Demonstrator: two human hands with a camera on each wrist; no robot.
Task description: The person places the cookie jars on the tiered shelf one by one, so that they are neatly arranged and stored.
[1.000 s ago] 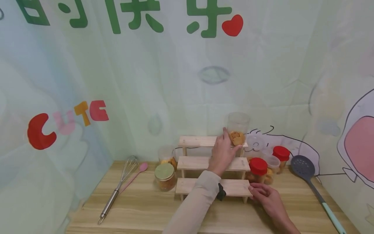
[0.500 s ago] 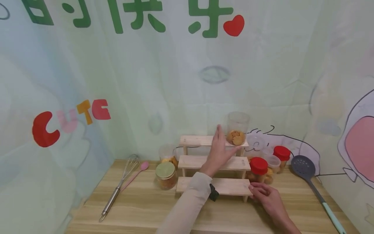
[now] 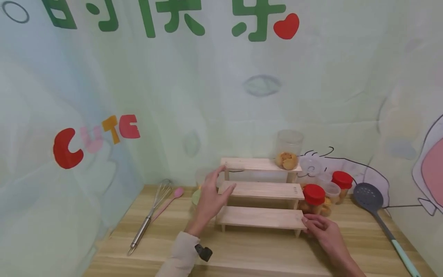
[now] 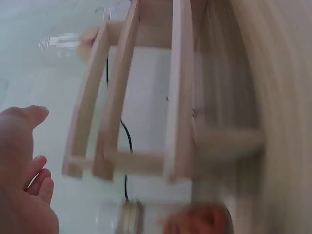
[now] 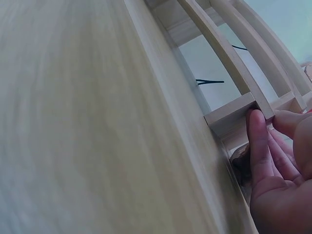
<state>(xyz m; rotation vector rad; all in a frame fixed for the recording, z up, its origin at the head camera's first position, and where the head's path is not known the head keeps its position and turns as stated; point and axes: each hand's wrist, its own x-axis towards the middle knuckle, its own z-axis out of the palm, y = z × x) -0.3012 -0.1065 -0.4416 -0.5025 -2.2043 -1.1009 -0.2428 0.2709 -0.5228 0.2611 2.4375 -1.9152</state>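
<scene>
One wooden rack (image 3: 261, 190) at lower centre, right end in the right hand (image 3: 325, 235)'s thumb-and-finger pinch, left hand (image 3: 209, 199) loose-fingered, empty.

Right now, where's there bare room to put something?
The middle shelf is bare; the bottom shelf too, except where the right hand pinches its right end. The top shelf is free left of the cookie jar. The table is bare in front, between left sleeve and that hand. It's crowded rightward, around the red-lidded jars.
</scene>
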